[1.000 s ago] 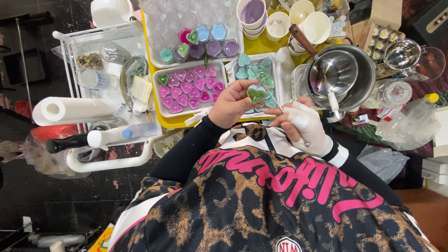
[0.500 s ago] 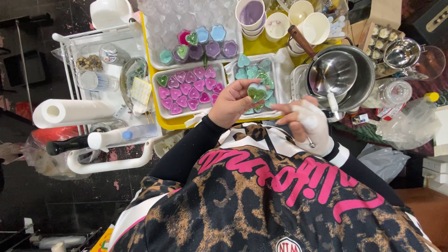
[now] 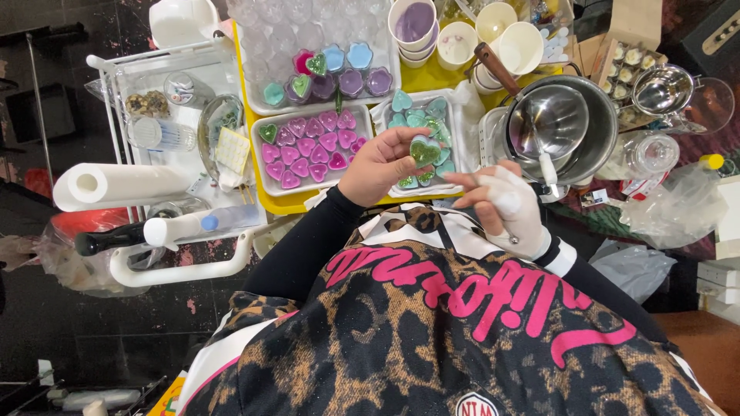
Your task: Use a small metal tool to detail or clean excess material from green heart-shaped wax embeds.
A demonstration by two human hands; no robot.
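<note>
Table: my yellow worktop [image 3: 432,77] is crowded with trays, cups and a steel pot [image 3: 559,123].
Left hand [image 3: 378,166]: fingers closed around a green heart candle [image 3: 425,151], raised above the teal tray [image 3: 455,104].
Right hand [image 3: 505,204]: fingers loosely spread beside it, seemingly empty.
Progress: pink tray [image 3: 266,181] filled; clear empty cups [image 3: 285,35] remain.

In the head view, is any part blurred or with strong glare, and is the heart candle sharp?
Head view: even, bright light; the green heart candle in the left hand is sharp; glare spots on the steel pot; the right hand looks slightly soft; the edges bend a little from the wide lens.
</note>
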